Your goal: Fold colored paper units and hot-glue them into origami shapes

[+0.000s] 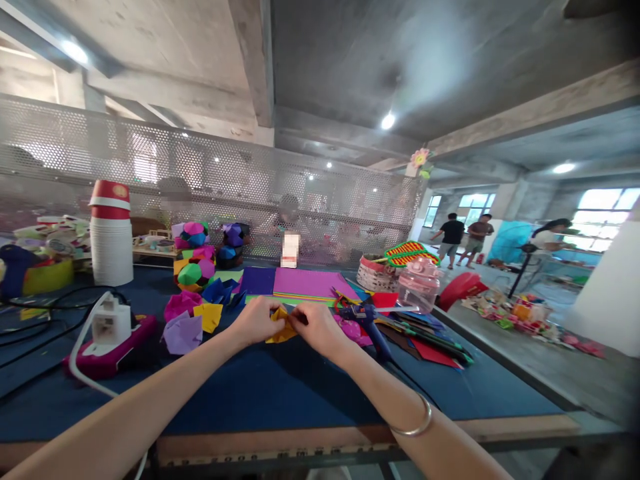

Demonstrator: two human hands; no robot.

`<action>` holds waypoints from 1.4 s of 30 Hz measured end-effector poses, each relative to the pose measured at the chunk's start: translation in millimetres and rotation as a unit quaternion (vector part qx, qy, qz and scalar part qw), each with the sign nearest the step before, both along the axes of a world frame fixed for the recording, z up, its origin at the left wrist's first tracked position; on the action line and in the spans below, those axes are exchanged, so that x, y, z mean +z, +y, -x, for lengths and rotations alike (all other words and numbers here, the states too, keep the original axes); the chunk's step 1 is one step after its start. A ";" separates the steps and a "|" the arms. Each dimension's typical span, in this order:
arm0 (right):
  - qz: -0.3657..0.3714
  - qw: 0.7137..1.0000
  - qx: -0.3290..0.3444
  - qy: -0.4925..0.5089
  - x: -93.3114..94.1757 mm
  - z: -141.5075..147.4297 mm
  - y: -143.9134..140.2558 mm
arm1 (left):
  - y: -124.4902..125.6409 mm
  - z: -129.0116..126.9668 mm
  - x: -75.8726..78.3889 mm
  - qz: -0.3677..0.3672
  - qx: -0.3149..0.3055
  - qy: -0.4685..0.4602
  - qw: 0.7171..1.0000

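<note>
Both my hands meet over the blue table top (280, 393), pinching a small folded yellow paper piece (281, 327) between them. My left hand (257, 320) grips its left side and my right hand (316, 328) grips its right side, fingers closed on the paper. A silver bangle (415, 427) sits on my right wrist. Folded purple, yellow and blue paper pieces (193, 320) lie just left of my hands. A stack of coloured paper sheets (300, 283) lies behind them.
A blue glue gun (370, 320) and loose paper scraps lie right of my hands. A power strip with cables (107, 333) sits at left, by stacked paper cups (111, 233) and paper balls (195, 257). A pink jar (419, 283) stands right. Several people stand far right.
</note>
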State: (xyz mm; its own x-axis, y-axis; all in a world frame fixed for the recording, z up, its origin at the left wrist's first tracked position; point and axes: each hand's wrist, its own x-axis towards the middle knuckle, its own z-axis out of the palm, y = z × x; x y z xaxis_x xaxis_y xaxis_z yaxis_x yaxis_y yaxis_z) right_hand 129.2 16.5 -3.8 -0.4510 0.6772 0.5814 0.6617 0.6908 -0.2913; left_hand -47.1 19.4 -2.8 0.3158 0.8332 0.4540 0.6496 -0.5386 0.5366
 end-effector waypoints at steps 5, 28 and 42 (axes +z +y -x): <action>-0.015 1.000 0.003 -0.007 -3.5 0.0 -1.7 | 0.1 0.6 1.1 -0.006 -0.009 0.015 1.000; 0.292 0.931 0.115 0.187 -13.4 9.4 2.9 | -0.6 2.7 14.0 -0.045 0.124 -0.105 0.986; 0.211 0.950 0.033 0.228 -10.6 5.6 9.7 | 1.5 -3.2 2.0 -0.076 0.107 -0.121 0.984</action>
State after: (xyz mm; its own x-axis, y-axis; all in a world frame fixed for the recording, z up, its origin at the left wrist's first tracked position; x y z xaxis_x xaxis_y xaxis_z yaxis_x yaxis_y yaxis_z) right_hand 123.6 26.2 -14.4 -0.2677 0.8721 0.4096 0.3588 0.4847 -0.7977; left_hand -43.9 20.9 -0.8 0.0076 0.7857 0.6186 0.6193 -0.4894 0.6140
